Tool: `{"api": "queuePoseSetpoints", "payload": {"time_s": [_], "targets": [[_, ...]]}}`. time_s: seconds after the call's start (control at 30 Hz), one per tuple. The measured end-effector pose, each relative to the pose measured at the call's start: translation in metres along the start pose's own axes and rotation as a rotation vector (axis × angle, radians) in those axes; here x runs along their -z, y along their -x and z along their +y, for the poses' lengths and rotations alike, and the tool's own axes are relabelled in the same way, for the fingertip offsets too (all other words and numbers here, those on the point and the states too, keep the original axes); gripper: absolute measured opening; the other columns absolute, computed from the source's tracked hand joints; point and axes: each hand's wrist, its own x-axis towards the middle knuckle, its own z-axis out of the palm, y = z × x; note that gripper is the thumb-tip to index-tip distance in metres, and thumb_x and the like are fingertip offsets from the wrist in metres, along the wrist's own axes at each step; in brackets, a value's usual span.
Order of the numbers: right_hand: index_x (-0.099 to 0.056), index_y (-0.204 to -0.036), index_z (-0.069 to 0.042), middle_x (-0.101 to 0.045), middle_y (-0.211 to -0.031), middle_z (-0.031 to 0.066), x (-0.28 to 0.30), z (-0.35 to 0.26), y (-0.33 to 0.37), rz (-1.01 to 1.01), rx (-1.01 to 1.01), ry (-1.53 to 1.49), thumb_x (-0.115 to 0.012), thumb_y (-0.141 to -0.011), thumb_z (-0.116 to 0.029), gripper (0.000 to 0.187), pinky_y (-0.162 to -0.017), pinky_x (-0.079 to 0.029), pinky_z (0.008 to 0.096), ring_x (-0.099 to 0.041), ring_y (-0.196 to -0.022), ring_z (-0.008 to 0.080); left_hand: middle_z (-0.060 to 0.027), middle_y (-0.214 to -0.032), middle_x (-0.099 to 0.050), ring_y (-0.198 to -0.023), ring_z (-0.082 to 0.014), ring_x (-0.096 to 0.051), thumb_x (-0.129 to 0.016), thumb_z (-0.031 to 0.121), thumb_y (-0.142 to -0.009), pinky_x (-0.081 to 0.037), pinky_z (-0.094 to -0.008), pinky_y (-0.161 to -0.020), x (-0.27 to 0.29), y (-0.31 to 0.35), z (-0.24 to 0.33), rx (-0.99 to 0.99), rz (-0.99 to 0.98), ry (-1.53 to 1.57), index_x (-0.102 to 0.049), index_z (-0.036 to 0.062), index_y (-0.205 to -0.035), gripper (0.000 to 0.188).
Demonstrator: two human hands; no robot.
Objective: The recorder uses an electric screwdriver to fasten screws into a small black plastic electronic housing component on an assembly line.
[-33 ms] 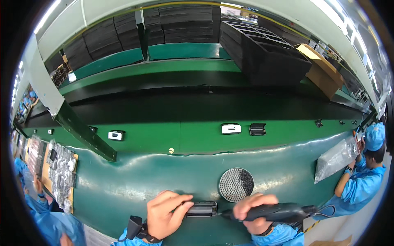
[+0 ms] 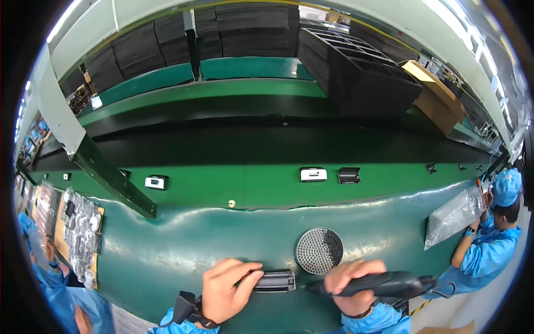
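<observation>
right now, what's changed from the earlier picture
The right hand and the black corded electric screwdriver it grips have shifted slightly right, away from the dark plastic housing. Nothing was picked up or released. The left hand still holds the housing's left end; the round perforated tray stayed put.

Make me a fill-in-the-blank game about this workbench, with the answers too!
1. The black power tool is held in the ____ hand.
2. The fingers touching the small dark device are on the ____ side.
3. The dish with little black pieces has a ____ shape.
4. The cap at the far right is coloured ____.
Missing words: right; left; round; blue.
</observation>
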Motion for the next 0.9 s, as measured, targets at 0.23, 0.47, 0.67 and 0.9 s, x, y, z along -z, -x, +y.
{"api": "queuePoseSetpoints", "payload": {"time_s": [0.23,0.47,0.67,0.9], "targets": [[-0.045,-0.110,-0.011,-0.062,-0.077,0.0087,0.013,-0.010,-0.034,0.076,-0.023,0.001,-0.064,-0.092,-0.070,0.064,-0.054,-0.050,0.0385,-0.057,-0.059,0.0210,-0.0057,-0.096,-0.069,-0.088,-0.0285,-0.065,-0.081,0.010,-0.083,-0.052,-0.0399,-0.079,-0.033,0.018,-0.035,-0.120,-0.266,-0.241,-0.076,0.0078,-0.099,0.017],[-0.046,-0.115,-0.010,-0.063,-0.078,0.0139,0.005,-0.003,-0.012,0.009,-0.066,-0.006,-0.053,-0.093,-0.080,0.074,-0.053,-0.050,0.0424,-0.058,-0.060,0.0265,-0.0020,-0.093,-0.066,-0.088,-0.0249,-0.061,-0.083,0.012,-0.079,-0.046,-0.0387,-0.079,-0.034,0.011,-0.033,-0.008,-0.355,-0.238,-0.077,0.0103,-0.098,0.020],[-0.043,-0.107,-0.009,-0.057,-0.062,0.0097,-0.005,0.007,-0.012,-0.009,-0.014,0.143,-0.059,-0.103,-0.057,0.051,-0.039,-0.053,0.0340,-0.053,-0.046,0.0199,0.0001,-0.090,-0.064,-0.085,-0.0244,-0.059,-0.081,0.009,-0.076,-0.044,-0.0390,-0.076,-0.035,-0.005,-0.033,0.112,-0.490,-0.266,-0.076,0.0116,-0.090,0.015],[-0.045,-0.107,-0.009,-0.060,-0.066,0.0111,0.000,0.017,-0.015,-0.272,0.037,0.212,-0.068,-0.100,-0.050,0.048,-0.041,-0.054,0.0337,-0.057,-0.052,0.0210,-0.0019,-0.085,-0.060,-0.083,-0.0252,-0.060,-0.080,0.009,-0.075,-0.045,-0.0399,-0.074,-0.034,-0.017,-0.033,0.096,-0.636,-0.309,-0.071,0.0109,-0.084,0.012]]}}
